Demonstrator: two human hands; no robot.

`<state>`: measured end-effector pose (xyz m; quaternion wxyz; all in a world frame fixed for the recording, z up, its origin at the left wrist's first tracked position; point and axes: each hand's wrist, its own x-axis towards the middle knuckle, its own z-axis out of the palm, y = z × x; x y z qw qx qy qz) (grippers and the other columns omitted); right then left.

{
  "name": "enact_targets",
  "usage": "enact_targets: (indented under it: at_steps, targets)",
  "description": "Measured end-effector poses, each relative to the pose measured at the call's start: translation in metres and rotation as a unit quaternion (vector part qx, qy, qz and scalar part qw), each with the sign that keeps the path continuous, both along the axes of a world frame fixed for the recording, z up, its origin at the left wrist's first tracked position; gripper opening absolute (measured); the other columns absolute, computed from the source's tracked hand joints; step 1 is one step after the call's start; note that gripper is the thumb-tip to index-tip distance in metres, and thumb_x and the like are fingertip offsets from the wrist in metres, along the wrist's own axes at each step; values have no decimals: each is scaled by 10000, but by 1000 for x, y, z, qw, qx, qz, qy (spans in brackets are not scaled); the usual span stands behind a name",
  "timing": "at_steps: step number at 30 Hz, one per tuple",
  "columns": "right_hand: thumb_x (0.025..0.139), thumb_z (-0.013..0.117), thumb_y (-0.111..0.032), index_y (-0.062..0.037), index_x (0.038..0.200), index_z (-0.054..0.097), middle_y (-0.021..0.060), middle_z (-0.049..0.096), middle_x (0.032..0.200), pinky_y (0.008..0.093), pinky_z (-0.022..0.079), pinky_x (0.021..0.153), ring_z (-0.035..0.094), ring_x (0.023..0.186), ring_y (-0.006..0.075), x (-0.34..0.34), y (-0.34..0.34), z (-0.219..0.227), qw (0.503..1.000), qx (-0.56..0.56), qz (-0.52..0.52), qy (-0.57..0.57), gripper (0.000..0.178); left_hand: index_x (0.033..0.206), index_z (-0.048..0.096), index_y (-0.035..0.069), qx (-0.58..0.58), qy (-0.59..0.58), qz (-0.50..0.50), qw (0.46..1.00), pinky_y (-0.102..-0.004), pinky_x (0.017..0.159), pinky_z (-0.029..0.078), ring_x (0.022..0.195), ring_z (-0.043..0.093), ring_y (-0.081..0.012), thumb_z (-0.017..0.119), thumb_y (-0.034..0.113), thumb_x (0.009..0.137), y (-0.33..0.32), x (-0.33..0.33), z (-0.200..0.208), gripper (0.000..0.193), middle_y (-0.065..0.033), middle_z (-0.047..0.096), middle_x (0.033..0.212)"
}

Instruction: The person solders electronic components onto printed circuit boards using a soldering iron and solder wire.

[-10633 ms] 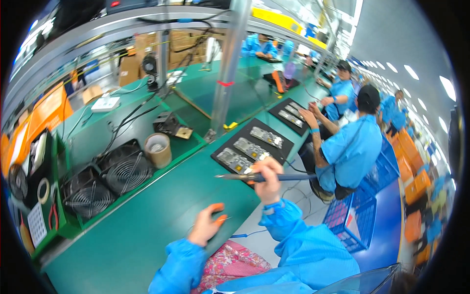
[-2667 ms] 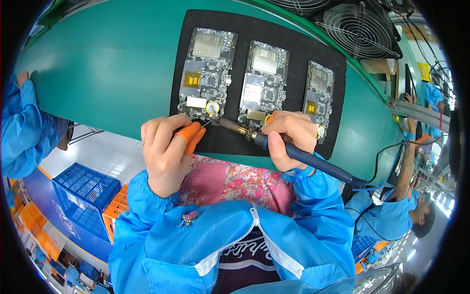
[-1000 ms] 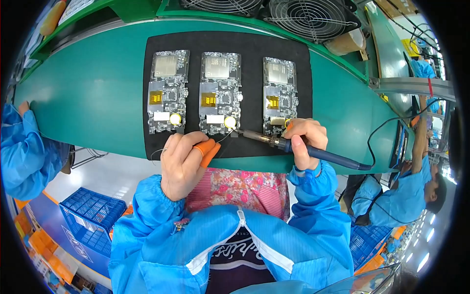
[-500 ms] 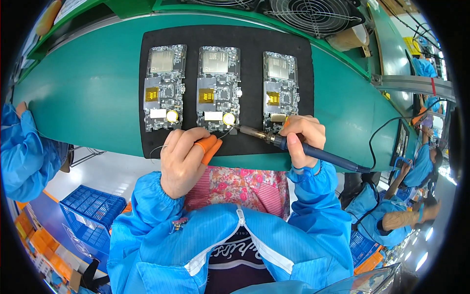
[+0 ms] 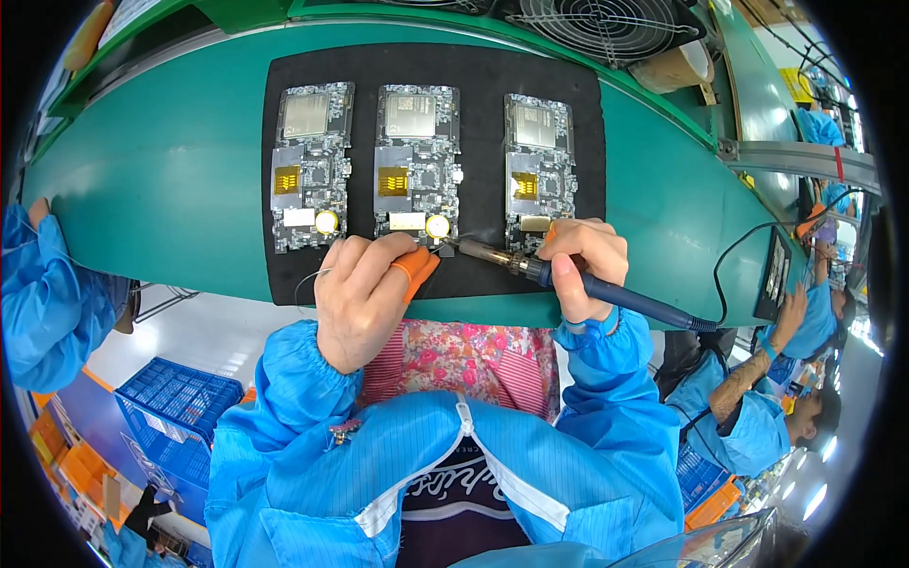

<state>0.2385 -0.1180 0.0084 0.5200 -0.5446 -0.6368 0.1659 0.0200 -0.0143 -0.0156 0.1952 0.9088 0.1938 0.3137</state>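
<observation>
Three circuit boards lie in a row on a black mat (image 5: 482, 104): a left board (image 5: 312, 166), a middle board (image 5: 418, 151) and a right board (image 5: 541, 166). Each carries a silver shield and a yellow patch. My right hand (image 5: 587, 265) is closed around a soldering iron (image 5: 625, 299), its tip at the lower edge of the middle board, just below a round coin cell (image 5: 437, 226). Close by, my left hand (image 5: 365, 298), with orange finger covers (image 5: 414, 270), pinches a thin solder wire (image 5: 305, 280) that loops out on its left. The wire's end near the tip is hard to make out.
A green worktop (image 5: 161, 161) extends beneath the mat. Behind it stand a black fan (image 5: 601, 28) and a brown tape roll (image 5: 677, 71). The iron's black cord (image 5: 724, 275) runs off right. A blue crate (image 5: 175, 402) sits lower left. Other people in blue work on both sides.
My left hand has shifted slightly right, its fingertips nearer the iron's tip. The mat and boards appear a little further left. At the right, a co-worker's arm and head have moved.
</observation>
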Motion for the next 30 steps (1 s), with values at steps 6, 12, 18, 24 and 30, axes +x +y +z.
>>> enact_targets:
  at_steps: [6, 12, 18, 24, 30]
  targets:
    - [722, 554, -77, 21, 650, 528, 111, 537, 555, 312, 414, 431, 521, 433, 229, 3, -3, 1, 999, 6, -6, 32, 125, 862, 606, -10, -153, -45, 80, 984, -336, 715, 470, 816, 543, -268, 753, -3, 628, -6, -3, 20, 277, -121, 550, 951]
    - [744, 552, -95, 16, 679, 543, 106, 543, 563, 297, 400, 426, 508, 428, 206, 5, -8, -2, 997, 8, -39, 73, 129, 812, 639, 6, -101, 14, 87, 991, -312, 706, 425, 837, 515, -243, 719, -48, 633, -5, -16, 21, 203, -78, 554, 922]
    - [732, 562, -78, 14, 684, 541, 109, 538, 555, 324, 439, 456, 518, 436, 227, -1, -2, 1, 1000, 9, -1, 29, 106, 816, 656, 38, -61, -1, 75, 995, -311, 651, 431, 784, 513, -218, 749, 17, 610, -3, -13, 17, 227, -43, 574, 898]
    - [710, 563, -63, 21, 684, 544, 117, 548, 562, 336, 468, 491, 540, 456, 244, -2, -1, 1, 1000, -17, 9, 7, 90, 818, 655, 41, -53, 7, 68, 996, -308, 650, 421, 781, 517, -214, 749, 16, 606, -2, -12, 11, 233, -38, 574, 895]
    - [679, 555, -40, 29, 675, 545, 127, 553, 568, 327, 461, 474, 548, 459, 249, -1, -1, 1, 999, -41, 13, 22, 70, 801, 648, 34, -55, 3, 68, 996, -309, 651, 416, 778, 525, -209, 755, 22, 596, -2, -9, 9, 231, -35, 578, 896]
